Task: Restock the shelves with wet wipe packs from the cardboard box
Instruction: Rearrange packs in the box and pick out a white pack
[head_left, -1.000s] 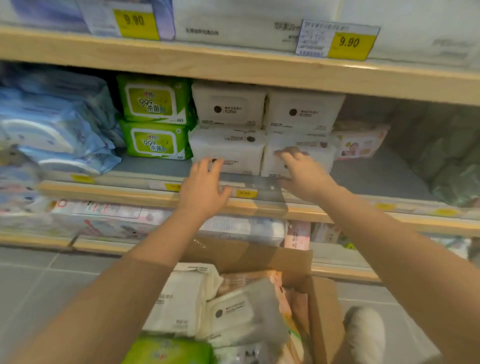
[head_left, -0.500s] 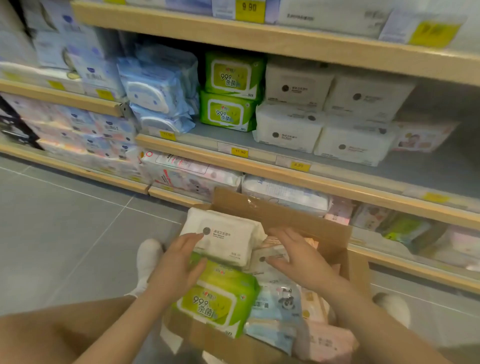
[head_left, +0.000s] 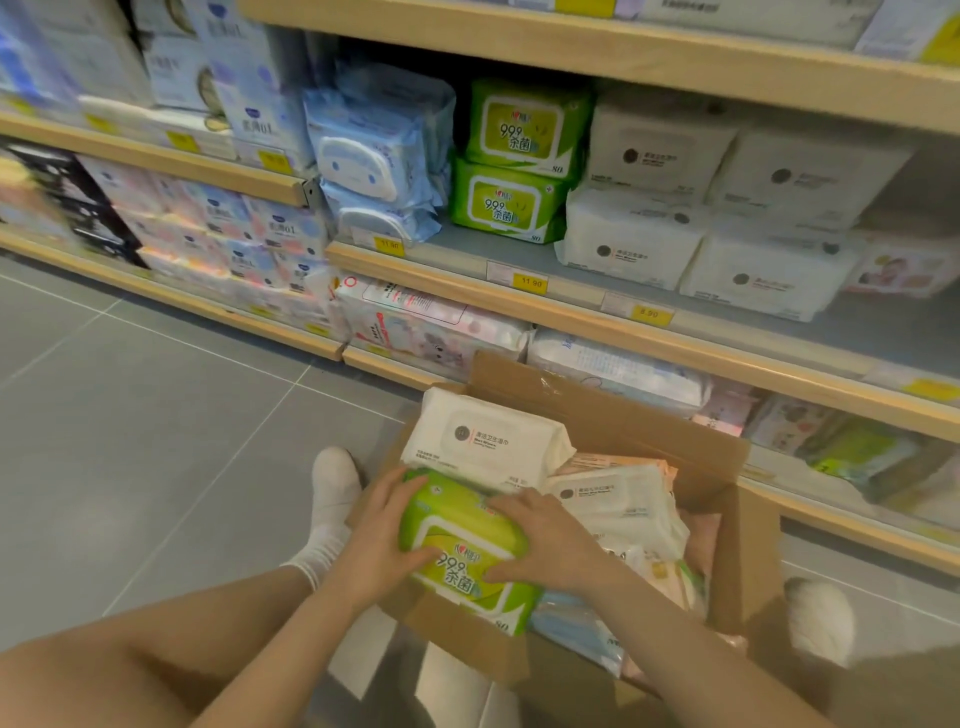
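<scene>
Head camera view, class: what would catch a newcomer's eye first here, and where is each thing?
First, the bright green wipe pack at the near end of the open cardboard box, gripped by the left hand and right hand. Next, two matching green packs stacked on the middle shelf, between blue packs and white packs.

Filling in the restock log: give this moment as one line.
phase: picking | left hand: grips green wet wipe pack | right hand: grips same pack | pack: in brown cardboard box
</scene>
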